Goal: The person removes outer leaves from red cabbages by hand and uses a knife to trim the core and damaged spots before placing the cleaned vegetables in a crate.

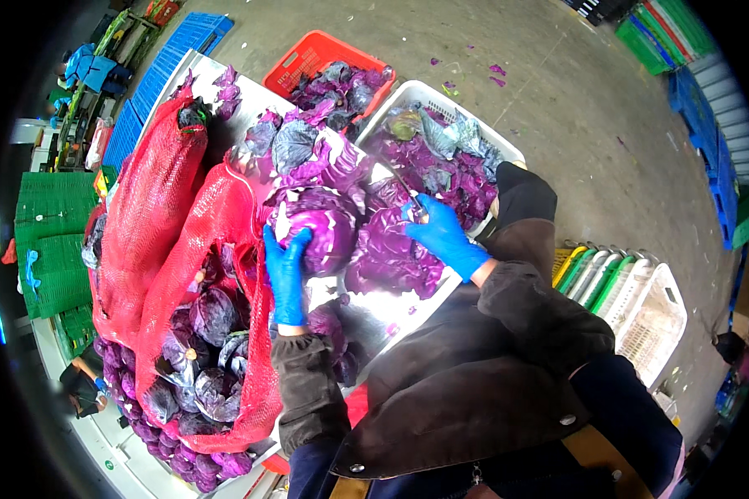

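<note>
A peeled red cabbage (323, 223) rests on the bright metal table, its purple surface streaked with white. My left hand (286, 279), in a blue glove, grips its near left side with the fingers against it. To the right, my gloved right hand (448, 238) is closed round a small knife (414, 202); its thin blade points up and left, and its handle is mostly hidden. Loose purple outer leaves (391, 258) are heaped between the hands. More stripped leaves (295, 145) lie beyond the cabbage.
An opened red mesh sack (204, 241) spills cabbages (212, 316) at left, beside a full sack (151, 212). A white crate (508, 148) and a red crate (310, 51) hold leaves. Stacked crates (620, 287) stand at right. Other people work at far left.
</note>
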`<state>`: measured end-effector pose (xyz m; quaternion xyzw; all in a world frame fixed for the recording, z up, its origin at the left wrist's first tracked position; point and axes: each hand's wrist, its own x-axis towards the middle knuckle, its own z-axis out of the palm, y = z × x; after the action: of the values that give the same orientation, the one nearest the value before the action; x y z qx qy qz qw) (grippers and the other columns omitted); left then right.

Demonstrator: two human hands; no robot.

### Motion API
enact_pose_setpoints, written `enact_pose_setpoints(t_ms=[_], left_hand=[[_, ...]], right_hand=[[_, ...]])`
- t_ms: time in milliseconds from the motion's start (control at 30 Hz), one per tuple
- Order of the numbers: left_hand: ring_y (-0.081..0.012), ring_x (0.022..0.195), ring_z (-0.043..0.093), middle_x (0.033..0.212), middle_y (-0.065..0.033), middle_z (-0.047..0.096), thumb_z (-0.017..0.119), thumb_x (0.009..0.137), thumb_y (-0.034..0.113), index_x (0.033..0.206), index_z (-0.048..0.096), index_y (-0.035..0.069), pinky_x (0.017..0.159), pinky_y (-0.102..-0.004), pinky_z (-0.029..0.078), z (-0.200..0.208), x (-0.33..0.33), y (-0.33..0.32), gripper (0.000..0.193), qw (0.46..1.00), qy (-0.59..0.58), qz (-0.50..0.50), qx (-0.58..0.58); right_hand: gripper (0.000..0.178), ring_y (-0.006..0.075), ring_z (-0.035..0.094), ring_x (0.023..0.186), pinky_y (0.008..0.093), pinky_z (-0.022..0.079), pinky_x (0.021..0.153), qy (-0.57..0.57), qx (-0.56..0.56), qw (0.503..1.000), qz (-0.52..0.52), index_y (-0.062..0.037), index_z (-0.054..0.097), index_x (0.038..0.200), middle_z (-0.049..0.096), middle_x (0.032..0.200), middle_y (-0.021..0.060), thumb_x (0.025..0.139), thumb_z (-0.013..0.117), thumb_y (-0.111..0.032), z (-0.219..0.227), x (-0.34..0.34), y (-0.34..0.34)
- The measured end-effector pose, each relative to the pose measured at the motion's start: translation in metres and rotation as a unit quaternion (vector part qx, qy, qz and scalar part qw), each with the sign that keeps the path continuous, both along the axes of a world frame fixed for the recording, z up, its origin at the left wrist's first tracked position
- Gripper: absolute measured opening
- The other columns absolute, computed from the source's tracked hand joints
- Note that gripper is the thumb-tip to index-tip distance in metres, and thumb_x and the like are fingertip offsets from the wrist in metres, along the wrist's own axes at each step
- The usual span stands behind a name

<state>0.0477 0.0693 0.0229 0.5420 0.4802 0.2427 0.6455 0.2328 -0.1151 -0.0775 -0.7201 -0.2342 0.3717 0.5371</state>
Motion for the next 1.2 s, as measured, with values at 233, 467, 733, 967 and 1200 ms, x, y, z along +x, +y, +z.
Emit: enact_pose_setpoints(t_ms=[233,467,733,967,1200], left_hand=[[-0.0274,0.131,0.052,0.148,-0.0241,0.047,0.092,0.067,0.031,0.154,0.022,-0.005,0.108,-0.0367,0.043,-0.022,0.011,-0.017,0.117,0.898,0.222,-0.14,0.353],[-0.0385,0.124,0.057,0.142,-0.0275,0.05,0.09,0.058,0.058,0.152,0.021,-0.007,0.099,-0.042,0.049,0.0,0.031,-0.012,0.134,0.895,0.291,-0.176,0.289],[-0.0419,0.122,0.057,0.142,-0.0298,0.049,0.089,0.063,0.053,0.152,0.021,-0.009,0.098,-0.0438,0.05,-0.006,0.025,-0.011,0.128,0.899,0.295,-0.139,0.292],[-0.0423,0.146,0.031,0.158,-0.0309,0.026,0.093,0.06,0.043,0.155,0.015,-0.008,0.119,-0.0445,0.029,-0.028,0.014,-0.061,0.133,0.829,0.227,-0.135,0.493],[-0.0351,0.147,0.03,0.161,-0.0239,0.025,0.095,0.06,0.028,0.158,0.011,-0.002,0.121,-0.0423,0.026,-0.025,-0.019,-0.064,0.133,0.904,0.114,-0.118,0.395]], right_hand=[[0.081,0.0336,0.068,0.073,0.0455,0.051,0.056,-0.429,-0.038,0.886,0.17,-0.0078,0.039,0.151,0.067,0.081,0.017,0.09,0.063,-0.055,0.103,0.001,0.028],[0.068,0.0354,0.062,0.053,0.0462,0.047,0.047,-0.497,-0.065,0.842,0.2,-0.0196,0.036,0.155,0.063,0.069,0.0174,0.097,0.055,-0.05,0.092,0.004,0.053],[0.056,0.038,0.067,0.067,0.0502,0.05,0.056,-0.435,-0.09,0.859,0.253,-0.0077,0.056,0.135,0.068,0.075,0.0175,0.099,0.049,-0.05,0.102,0.003,0.091],[0.055,0.0429,0.068,0.089,0.0516,0.053,0.077,-0.379,-0.125,0.889,0.224,-0.0032,0.07,0.108,0.069,0.093,0.0246,0.093,0.057,-0.054,0.086,0.071,0.144],[0.049,0.0428,0.067,0.095,0.0504,0.052,0.081,-0.206,-0.158,0.954,0.15,0.001,0.072,0.099,0.069,0.101,0.0267,0.088,0.066,-0.046,0.024,0.068,0.101]])
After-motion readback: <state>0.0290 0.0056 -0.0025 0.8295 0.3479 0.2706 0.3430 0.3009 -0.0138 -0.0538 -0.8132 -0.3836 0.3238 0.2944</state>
